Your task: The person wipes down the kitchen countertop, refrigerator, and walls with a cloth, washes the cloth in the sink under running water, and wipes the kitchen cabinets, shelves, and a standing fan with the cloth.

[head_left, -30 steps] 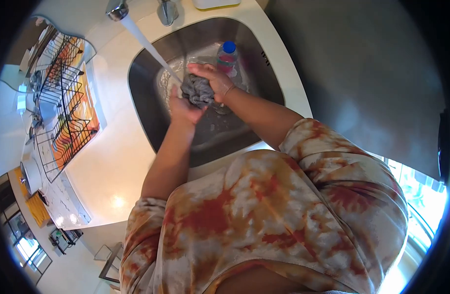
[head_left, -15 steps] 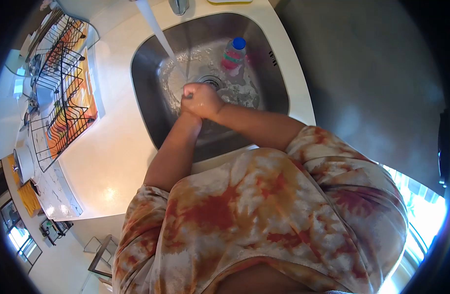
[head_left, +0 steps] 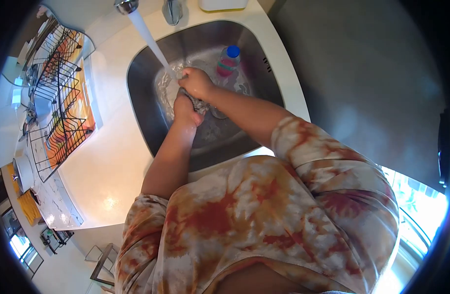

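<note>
A person's hands at work over a kitchen sink, seen from above. The grey cloth [head_left: 199, 105] is bunched between the two hands over the middle of the sink [head_left: 158, 134], toward its left side. The left hand [head_left: 184, 108], on the near side, has its fingers curled round the cloth, the thumb lying toward the right. The right hand [head_left: 196, 83], on the far side, is drawn into a fist on the same cloth, its fingers folded together; their tips are hidden from view. A stream of water [head_left: 151, 39] falls from the faucet [head_left: 126, 6] at the far left to the right hand's left edge; whether it strikes the hand cannot be told. A bottle [head_left: 228, 63] with a blue cap stands inside the sink, beyond the hands and to the right. A tap lever [head_left: 172, 12] is mounted behind the sink's far rim. On the counter [head_left: 107, 171] to the left is a black wire dish rack [head_left: 63, 95].
</note>
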{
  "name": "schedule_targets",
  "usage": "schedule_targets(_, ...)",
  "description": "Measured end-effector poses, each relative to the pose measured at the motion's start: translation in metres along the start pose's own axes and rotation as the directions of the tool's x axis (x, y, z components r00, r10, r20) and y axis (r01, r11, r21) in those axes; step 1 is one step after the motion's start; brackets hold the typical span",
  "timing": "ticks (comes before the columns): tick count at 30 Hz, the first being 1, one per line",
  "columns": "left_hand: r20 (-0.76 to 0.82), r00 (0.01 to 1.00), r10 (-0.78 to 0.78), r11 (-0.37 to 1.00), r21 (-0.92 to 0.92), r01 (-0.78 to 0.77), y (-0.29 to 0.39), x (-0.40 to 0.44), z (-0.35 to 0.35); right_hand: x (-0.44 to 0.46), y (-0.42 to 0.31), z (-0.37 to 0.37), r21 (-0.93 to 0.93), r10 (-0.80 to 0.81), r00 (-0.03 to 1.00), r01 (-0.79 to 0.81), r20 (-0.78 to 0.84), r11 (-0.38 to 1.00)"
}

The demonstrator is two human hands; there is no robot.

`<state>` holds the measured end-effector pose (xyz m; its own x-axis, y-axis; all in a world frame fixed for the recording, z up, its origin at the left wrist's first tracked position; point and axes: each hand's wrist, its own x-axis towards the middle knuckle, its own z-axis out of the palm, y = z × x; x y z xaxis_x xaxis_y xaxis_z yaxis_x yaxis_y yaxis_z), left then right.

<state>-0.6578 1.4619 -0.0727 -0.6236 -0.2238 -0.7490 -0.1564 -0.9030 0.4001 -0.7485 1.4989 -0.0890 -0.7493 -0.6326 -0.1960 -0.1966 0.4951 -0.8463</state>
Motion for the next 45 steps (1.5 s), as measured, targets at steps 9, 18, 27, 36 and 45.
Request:
schedule_targets(9,-0.177,0.983,0.053,0.995,0.093,-0.037,0.037,0.068,-0.03,0.06,-0.038,-0.009,-0.236,-0.125,0.936,0.21,0.329,0.949)
schedule_targets(18,-0.04,0.958,0.285,0.864,0.442,-0.239,0.058,0.061,-0.015,0.058,-0.064,-0.034,-0.484,-0.1,0.738,0.532,0.668,0.695)
schedule_targets(27,0.258,0.859,0.443,0.689,0.515,-0.51,0.092,0.009,0.003,0.048,0.001,-0.011,0.394,-0.061,0.951,-0.067,0.304,0.917)
schedule_targets(36,0.086,0.966,0.246,0.943,-0.25,-0.218,0.087,0.023,-0.009,0.04,0.05,0.009,0.747,0.263,0.919,-0.393,0.295,0.537)
schedule_targets(45,0.105,0.976,0.189,0.95,0.232,-0.209,0.019,0.127,-0.086,0.003,0.0,0.068,0.166,-0.417,0.888,0.449,-0.195,0.878)
